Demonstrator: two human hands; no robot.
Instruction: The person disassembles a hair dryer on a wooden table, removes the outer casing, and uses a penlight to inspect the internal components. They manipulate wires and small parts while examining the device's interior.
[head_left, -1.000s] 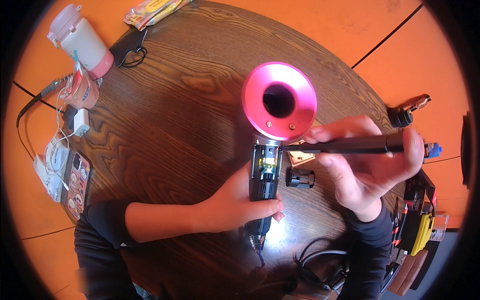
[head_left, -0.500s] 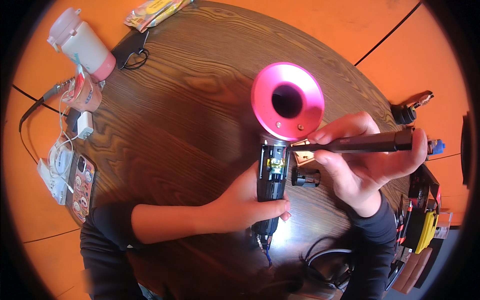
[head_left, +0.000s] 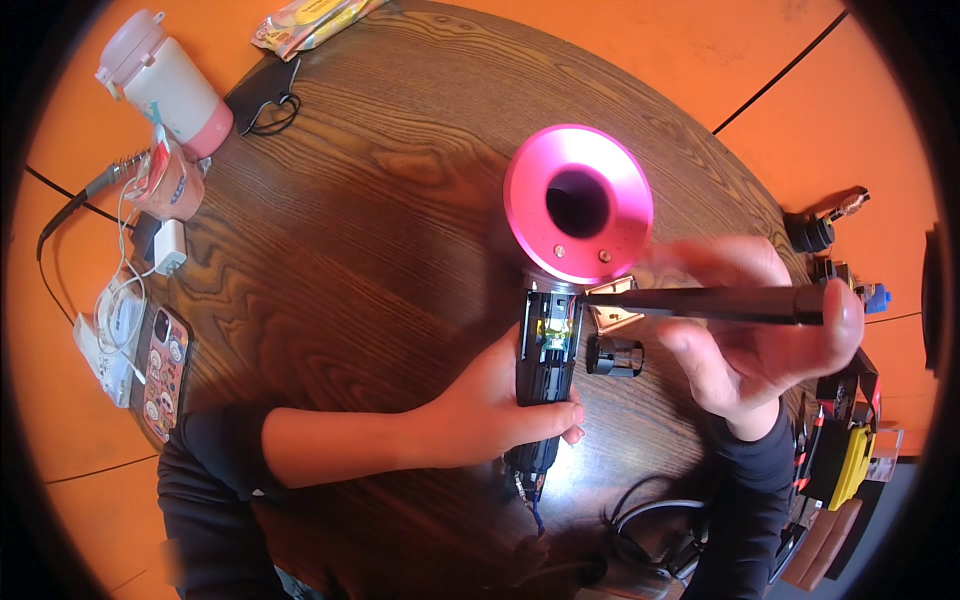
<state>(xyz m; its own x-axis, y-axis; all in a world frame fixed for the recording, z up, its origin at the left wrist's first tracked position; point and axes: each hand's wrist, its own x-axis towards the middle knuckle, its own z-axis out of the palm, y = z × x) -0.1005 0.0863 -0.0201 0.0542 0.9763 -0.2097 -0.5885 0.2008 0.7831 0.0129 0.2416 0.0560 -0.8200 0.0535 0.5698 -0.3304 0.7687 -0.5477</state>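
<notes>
My left hand (head_left: 490,405) is wrapped round the black opened handle of a hair dryer (head_left: 545,385), its thumb across the front. The pink ring-shaped head (head_left: 628,205) of the dryer points up and away. Circuit parts and a yellow-wrapped piece show inside the handle, and thin wires hang from its lower end. On the right, my right hand (head_left: 745,350) steadies a dark screwdriver (head_left: 730,304) lying sideways, one finger against its butt end. Thumb and blurred forefinger stand a little off its shaft. The screwdriver's tip meets the handle's side just below the head.
A small black cylinder (head_left: 613,356) and a little box (head_left: 615,303) lie right of the dryer. Dark cables (head_left: 650,530) coil near the front. Along the left edge are a phone (head_left: 165,365), a white charger (head_left: 170,248), a paper cup (head_left: 175,190) and a bottle (head_left: 178,95).
My right thumb and forefinger have spread away from the screwdriver's shaft, and that hand has shifted slightly right. The tip stays at the handle. My left hand holds the dryer much as before.
</notes>
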